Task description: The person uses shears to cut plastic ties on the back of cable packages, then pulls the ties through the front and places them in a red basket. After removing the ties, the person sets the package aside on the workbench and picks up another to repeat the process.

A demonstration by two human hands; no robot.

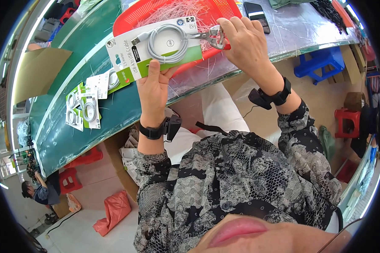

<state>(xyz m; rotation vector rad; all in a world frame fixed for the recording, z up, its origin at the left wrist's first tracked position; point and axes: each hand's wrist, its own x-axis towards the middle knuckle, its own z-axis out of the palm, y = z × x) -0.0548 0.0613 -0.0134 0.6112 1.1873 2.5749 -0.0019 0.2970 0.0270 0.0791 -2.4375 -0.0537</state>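
Left hand [153, 86] pinches a white-and-green card [124, 51] bearing a coiled pale cable [150, 46]; right hand [248, 42] grips red-handled cutters [207, 36].

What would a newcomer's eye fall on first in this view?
Probably the red basket at the top, holding a tangle of pale strands. In front of it, the left hand holds a white-and-green card bearing a coiled cable, while the right hand holds cutters at the card's right end. A blue stool stands at upper right.

Tilted card [162, 45], coiled white cable [167, 59], cutters [204, 36] alongside
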